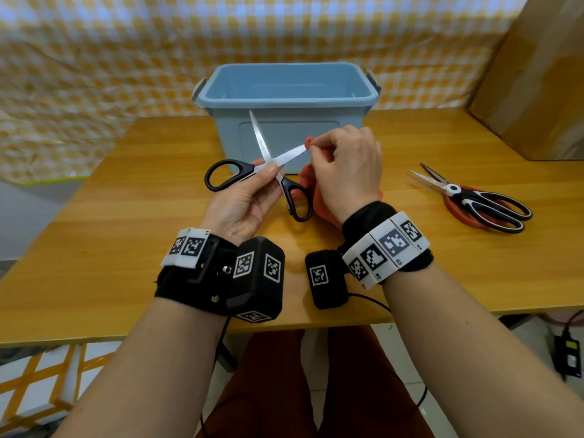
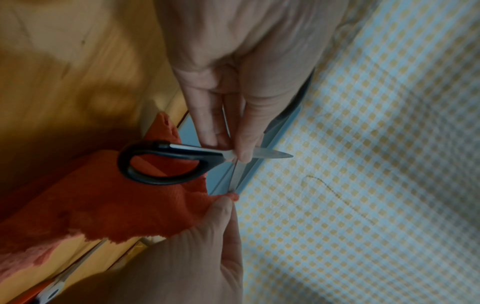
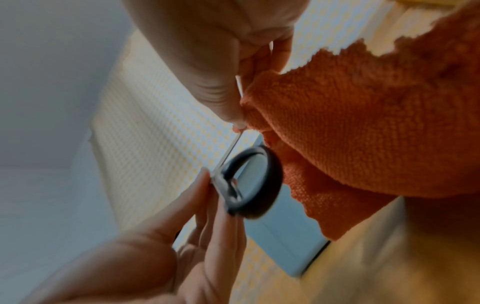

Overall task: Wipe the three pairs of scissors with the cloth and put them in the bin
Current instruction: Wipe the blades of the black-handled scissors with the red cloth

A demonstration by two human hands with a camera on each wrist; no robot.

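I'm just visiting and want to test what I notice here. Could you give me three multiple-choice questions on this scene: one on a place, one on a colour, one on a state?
1. Where do the two unheld pairs of scissors lie?
A. In the bin
B. On the table, to the person's right
C. On the lap

2. What colour is the cloth?
A. Orange
B. Green
C. White

3. How are the black-handled scissors in the left hand?
A. Blades closed
B. Blades spread open
C. Lying flat on the table

Answers: 1 B, they lie stacked right of the blue bin. 2 A, orange shows at the right hand. 3 B, the blades form a V.
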